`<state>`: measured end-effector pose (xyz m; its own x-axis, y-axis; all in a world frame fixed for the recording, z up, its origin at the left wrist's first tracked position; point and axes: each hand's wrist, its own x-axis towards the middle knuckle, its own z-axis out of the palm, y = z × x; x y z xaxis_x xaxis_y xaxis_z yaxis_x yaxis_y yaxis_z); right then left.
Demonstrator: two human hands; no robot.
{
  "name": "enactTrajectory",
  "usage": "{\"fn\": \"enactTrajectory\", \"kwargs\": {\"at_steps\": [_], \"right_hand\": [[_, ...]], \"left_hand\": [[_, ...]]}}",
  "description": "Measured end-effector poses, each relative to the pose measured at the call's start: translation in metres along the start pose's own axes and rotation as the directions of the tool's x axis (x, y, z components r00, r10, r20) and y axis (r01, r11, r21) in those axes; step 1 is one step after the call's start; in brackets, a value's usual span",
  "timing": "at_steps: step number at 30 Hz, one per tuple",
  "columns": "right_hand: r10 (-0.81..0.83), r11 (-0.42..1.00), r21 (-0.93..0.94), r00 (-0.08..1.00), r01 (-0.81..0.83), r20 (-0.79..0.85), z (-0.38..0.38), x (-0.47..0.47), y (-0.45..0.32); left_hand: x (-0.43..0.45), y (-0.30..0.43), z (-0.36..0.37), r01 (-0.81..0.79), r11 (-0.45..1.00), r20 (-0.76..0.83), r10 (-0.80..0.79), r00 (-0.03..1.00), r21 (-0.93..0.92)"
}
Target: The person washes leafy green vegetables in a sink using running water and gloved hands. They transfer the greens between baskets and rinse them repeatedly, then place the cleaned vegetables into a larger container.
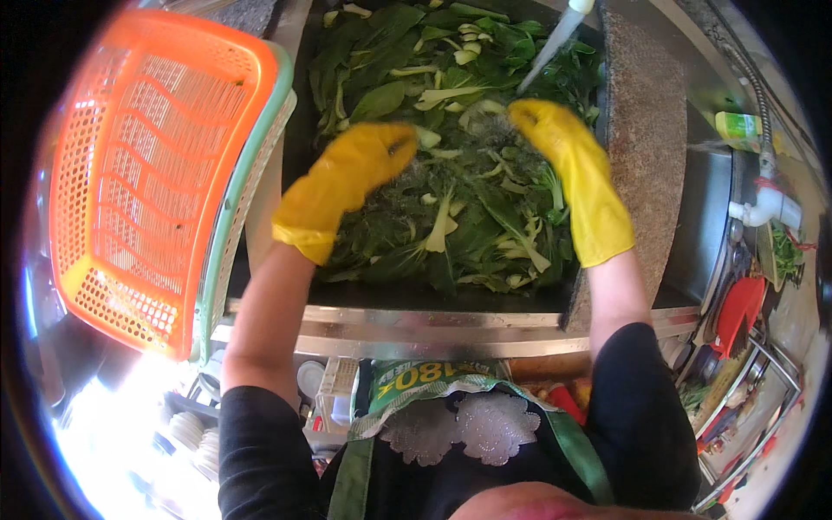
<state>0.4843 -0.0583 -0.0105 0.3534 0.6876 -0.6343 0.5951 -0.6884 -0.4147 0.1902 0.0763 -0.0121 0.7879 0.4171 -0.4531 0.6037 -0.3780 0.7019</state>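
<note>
Cut leafy greens [445,224], which look like bok choy with pale stems, float in water across a wide metal sink [416,316]. Both my hands wear yellow rubber gloves. My left hand [361,162] hovers over the left part of the greens, fingers curled and blurred, close to a pale stem piece [427,138]. On the right, my right hand [562,146] has bent fingers just below a stream of water [552,52] from a white spout [580,5]. Splashing water hides what lies between the hands. Whether either hand grips a leaf cannot be made out.
An orange perforated plastic basket [166,162], nested in a green one [224,214], stands left of the sink. A rough brown board or slab [643,143] borders the right side. Farther right are a flexible metal hose [757,84], a white pipe fitting [770,207] and a red utensil [741,312].
</note>
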Motion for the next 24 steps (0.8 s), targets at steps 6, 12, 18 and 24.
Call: {"fn": "enactTrajectory", "kwargs": {"at_steps": [6,12,18,24], "right_hand": [[-0.098,0.984,-0.173,0.908,0.029,-0.407,-0.014,0.105,0.004],[-0.090,0.846,-0.533,0.991,0.024,-0.099,0.086,0.048,0.010],[0.252,0.916,-0.347,0.961,-0.199,0.113,0.096,0.063,-0.013],[-0.151,0.952,-0.272,0.988,0.142,-0.013,0.070,-0.020,0.002]], "left_hand": [[0.098,-0.016,0.023,0.070,0.884,-0.296,0.079,0.952,0.461],[0.057,-0.037,0.090,-0.008,0.835,-0.059,0.049,0.997,0.550],[0.048,0.002,0.060,0.189,0.902,0.074,-0.235,0.969,0.387],[0.025,0.123,-0.046,-0.267,0.930,-0.622,0.368,0.691,0.254]]}}
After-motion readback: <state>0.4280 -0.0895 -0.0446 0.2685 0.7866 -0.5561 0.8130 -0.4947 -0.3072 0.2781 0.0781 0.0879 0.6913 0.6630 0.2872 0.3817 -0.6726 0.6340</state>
